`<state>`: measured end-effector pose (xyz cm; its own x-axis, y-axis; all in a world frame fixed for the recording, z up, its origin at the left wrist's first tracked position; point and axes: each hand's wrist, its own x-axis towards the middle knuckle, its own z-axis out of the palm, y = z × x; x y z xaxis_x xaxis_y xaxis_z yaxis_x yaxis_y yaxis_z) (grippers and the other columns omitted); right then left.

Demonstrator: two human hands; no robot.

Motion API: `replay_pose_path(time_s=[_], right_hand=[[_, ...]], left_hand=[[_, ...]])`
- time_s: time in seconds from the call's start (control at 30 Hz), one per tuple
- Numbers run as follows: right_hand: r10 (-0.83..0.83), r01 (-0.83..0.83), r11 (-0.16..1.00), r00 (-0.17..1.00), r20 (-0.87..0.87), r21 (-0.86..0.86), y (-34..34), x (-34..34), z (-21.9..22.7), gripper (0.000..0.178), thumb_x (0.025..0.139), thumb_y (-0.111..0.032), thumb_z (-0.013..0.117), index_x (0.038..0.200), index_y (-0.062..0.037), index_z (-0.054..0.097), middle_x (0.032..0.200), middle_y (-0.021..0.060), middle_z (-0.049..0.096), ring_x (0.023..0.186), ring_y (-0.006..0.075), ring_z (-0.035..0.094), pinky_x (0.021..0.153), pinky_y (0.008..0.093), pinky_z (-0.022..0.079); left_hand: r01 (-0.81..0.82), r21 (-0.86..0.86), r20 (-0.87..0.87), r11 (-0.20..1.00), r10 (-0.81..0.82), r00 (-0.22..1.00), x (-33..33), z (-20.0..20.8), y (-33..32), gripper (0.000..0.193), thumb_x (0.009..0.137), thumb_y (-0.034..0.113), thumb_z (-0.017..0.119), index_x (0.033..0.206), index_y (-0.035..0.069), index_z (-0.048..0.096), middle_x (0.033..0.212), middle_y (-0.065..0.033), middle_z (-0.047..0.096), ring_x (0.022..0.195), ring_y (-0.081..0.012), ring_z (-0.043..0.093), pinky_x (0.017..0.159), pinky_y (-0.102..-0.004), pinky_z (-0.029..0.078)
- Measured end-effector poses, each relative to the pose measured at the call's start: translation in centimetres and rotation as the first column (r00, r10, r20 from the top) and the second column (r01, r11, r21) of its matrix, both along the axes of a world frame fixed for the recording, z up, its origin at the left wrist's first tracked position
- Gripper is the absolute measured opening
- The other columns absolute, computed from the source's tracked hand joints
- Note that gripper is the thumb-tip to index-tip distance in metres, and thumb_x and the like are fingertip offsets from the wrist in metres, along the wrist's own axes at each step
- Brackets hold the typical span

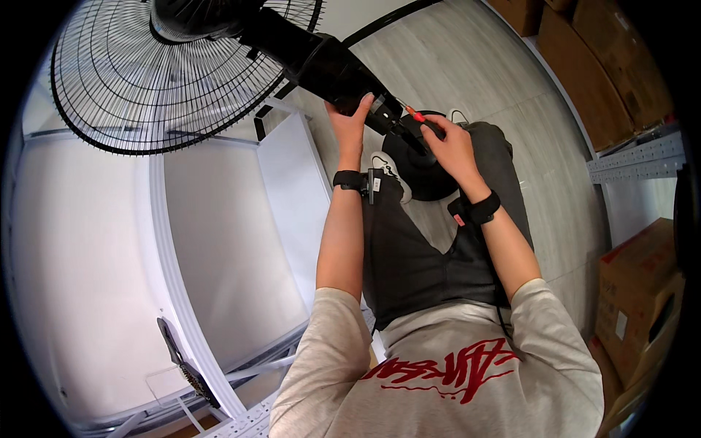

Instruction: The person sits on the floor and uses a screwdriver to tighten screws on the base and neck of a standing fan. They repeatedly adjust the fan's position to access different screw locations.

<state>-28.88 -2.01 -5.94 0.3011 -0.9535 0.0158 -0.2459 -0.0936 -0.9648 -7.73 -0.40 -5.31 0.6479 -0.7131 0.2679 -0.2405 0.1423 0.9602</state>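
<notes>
A black standing fan fills the top of the view, with its round wire grille (168, 80) at the upper left and its black motor housing and neck (321, 62) running down to the right. My left hand (353, 117) grips the lower end of the neck. My right hand (442, 142) holds a screwdriver with an orange-red handle (415, 114), its tip set against the joint of the neck. Under my hands lies the fan's round black base (431, 182) on the floor.
A white table (219, 241) with raised edges spans the left. A small black part (182, 358) rests on its near edge. Brown cardboard boxes (606, 66) stand at the upper right, another box (642, 292) at the right. A metal shelf rail (635, 157) crosses the right side.
</notes>
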Motion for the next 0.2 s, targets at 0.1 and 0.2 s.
replay_pose_path(time_s=[0.1, 0.2], right_hand=[[0.037, -0.038, 0.999, 0.999, -0.016, -0.026, -0.7, 0.1, 0.2, 0.032, 0.085, -0.026, 0.064, 0.109, -0.0062, 0.066, 0.084, 0.0181, 0.067, 0.074, 0.0310, 0.065, 0.068, 0.0379, 0.050], [0.054, -0.055, 0.998, 0.998, -0.009, -0.032, -1.3, 0.4, -0.2, 0.033, 0.084, -0.028, 0.065, 0.110, -0.0075, 0.067, 0.089, 0.0186, 0.068, 0.081, 0.0315, 0.067, 0.072, 0.0362, 0.051]], left_hand=[[-0.013, 0.002, 0.003, 1.000, 0.013, 1.000, -0.2, 0.2, 0.1, 0.074, 0.070, 0.022, 0.085, 0.127, 0.000, 0.044, 0.120, -0.0097, 0.054, 0.108, -0.0193, 0.052, 0.095, -0.0303, 0.042], [0.022, 0.016, 0.023, 1.000, -0.023, 0.999, -0.2, 0.6, 0.2, 0.073, 0.070, 0.021, 0.085, 0.127, 0.000, 0.044, 0.120, -0.0098, 0.054, 0.108, -0.0199, 0.053, 0.097, -0.0301, 0.040]])
